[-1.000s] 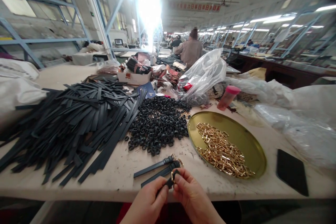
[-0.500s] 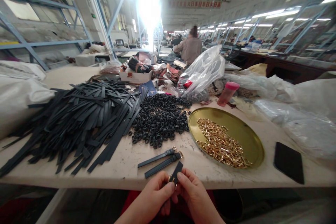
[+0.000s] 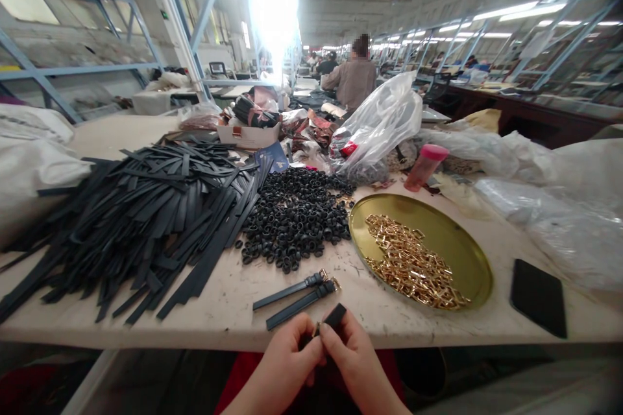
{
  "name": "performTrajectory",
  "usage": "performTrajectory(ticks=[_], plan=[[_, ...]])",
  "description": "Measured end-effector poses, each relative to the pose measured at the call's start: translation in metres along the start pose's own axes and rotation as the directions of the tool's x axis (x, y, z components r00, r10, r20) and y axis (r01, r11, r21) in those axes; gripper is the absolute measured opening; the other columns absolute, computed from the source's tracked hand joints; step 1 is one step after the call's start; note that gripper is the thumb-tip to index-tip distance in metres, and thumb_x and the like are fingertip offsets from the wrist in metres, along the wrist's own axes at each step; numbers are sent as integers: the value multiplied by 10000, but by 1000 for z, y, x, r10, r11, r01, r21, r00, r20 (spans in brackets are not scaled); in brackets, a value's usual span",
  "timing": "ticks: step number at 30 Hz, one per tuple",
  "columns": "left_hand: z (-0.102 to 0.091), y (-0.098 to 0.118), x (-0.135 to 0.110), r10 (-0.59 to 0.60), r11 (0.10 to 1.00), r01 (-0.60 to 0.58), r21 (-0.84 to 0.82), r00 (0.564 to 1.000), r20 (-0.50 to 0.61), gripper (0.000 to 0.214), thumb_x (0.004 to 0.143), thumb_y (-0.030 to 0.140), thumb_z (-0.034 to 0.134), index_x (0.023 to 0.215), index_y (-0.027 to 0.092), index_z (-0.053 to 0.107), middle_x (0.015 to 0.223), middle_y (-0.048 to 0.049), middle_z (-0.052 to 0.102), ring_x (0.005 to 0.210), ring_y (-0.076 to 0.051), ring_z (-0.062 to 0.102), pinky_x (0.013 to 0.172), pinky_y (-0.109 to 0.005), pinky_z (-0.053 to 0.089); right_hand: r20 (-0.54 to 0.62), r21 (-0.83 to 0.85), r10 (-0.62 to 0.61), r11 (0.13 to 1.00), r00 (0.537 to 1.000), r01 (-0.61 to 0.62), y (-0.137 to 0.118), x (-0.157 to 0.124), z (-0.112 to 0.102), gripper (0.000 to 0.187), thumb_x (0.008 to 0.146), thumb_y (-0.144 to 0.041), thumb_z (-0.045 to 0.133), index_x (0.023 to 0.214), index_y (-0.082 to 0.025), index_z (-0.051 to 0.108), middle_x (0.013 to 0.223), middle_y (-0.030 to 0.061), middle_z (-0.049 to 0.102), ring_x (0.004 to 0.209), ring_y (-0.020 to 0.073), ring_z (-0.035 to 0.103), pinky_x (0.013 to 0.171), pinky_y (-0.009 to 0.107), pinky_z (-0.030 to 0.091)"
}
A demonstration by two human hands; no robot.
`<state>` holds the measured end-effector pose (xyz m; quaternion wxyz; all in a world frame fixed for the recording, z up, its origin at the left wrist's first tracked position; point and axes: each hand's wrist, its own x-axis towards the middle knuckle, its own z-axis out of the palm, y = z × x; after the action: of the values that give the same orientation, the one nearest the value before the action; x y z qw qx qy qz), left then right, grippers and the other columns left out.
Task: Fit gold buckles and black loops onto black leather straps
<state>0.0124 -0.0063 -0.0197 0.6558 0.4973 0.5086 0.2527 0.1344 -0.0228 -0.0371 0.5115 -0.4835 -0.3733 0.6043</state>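
Observation:
Close to the table's front edge, my left hand [image 3: 295, 353] and my right hand [image 3: 348, 343] come together around one black strap [image 3: 335, 315]. Its flat end sticks up between the fingers of my right hand. A bit of gold buckle shows by my left fingertips; the rest is covered by the fingers. Just beyond my hands lie two black straps with gold buckles [image 3: 302, 301], side by side. Behind them is a heap of small black loops [image 3: 296, 214]. To the right stands a round gold tray [image 3: 467, 240] with a pile of gold buckles [image 3: 413, 262].
A large pile of loose black strips [image 3: 160, 214] spreads over the left of the table. A dark flat rectangular object [image 3: 538, 298] lies at the right. Farther back are a pink-lidded jar [image 3: 426, 167], a clear plastic bag [image 3: 382, 130] and a white box [image 3: 250, 135]. A person [image 3: 355, 78] sits beyond.
My right fingers have moved up over the strap, so less of it and its buckle shows. Both hands stay together. The camera view has shifted slightly.

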Motion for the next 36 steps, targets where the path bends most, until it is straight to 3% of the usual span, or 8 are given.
performTrajectory(ticks=[9, 15, 19, 23, 27, 29, 31, 36], plan=[[-7, -4, 5, -13, 998, 12, 58, 1000, 10, 214, 757, 372, 450, 652, 187, 426, 524, 64, 439, 401, -61, 324, 391, -182, 244, 122, 8, 109, 994, 987, -111, 3, 8, -4, 170, 754, -338, 577, 797, -176, 551, 665, -18, 551, 598, 135, 504, 581, 264, 407], [-4, 1, 10, 119, 966, -86, 243, 985, -124, 202, 757, 311, 457, 598, 197, 406, 572, 41, 439, 581, -120, 418, 550, -215, 330, 0, -473, -302, 840, 953, 266, 14, 9, -12, 92, 763, -298, 560, 739, -212, 584, 753, 41, 590, 724, 189, 530, 680, 308, 412], [-11, 9, 10, 67, 966, -58, 253, 997, -28, 239, 746, 366, 504, 596, 196, 430, 533, 41, 485, 538, -116, 426, 520, -210, 315, 9, -322, -90, 943, 996, 88, 10, 18, -16, 207, 743, -389, 581, 676, -205, 514, 602, -28, 506, 584, 138, 470, 551, 248, 387], [-19, 3, 21, 73, 985, -61, 164, 995, -70, 288, 702, 411, 569, 596, 201, 402, 473, 58, 472, 464, -96, 414, 470, -195, 303, 218, -309, -22, 947, 976, 90, -8, 33, -21, 257, 745, -439, 574, 687, -192, 535, 605, -33, 501, 585, 124, 452, 549, 235, 361], [-21, 0, 33, 56, 997, -52, 51, 995, -82, 354, 728, 458, 538, 951, 191, 475, 522, 75, 494, 370, -74, 372, 372, -178, 269, 303, -568, -62, 790, 951, 232, -27, 72, -29, 295, 857, -385, 418, 714, -185, 583, 652, 2, 554, 639, 146, 506, 583, 247, 386], [-22, 1, 36, 41, 997, -36, 72, 996, -73, 367, 752, 474, 497, 968, 178, 499, 500, 73, 485, 350, -67, 360, 356, -174, 259, 246, -751, -182, 585, 952, 306, -29, 100, -33, 199, 844, -270, 448, 740, -193, 599, 712, 15, 565, 704, 161, 523, 648, 263, 386], [-25, 2, 38, 25, 996, -17, 88, 996, -91, 341, 756, 485, 477, 884, 171, 513, 468, 76, 465, 340, -61, 350, 346, -166, 253, 226, -808, -224, 500, 948, 311, -27, 128, -35, 136, 780, -148, 502, 734, -199, 619, 743, 25, 559, 737, 173, 523, 693, 284, 368], [-34, 0, 44, -29, 995, 44, 93, 987, -156, 342, 746, 524, 447, 770, 183, 472, 403, 93, 423, 294, -52, 289, 311, -155, 215, 197, -789, -223, 542, 955, 289, -23, 152, -36, 137, 714, -92, 539, 637, -193, 590, 752, 30, 538, 764, 180, 510, 743, 308, 355]])
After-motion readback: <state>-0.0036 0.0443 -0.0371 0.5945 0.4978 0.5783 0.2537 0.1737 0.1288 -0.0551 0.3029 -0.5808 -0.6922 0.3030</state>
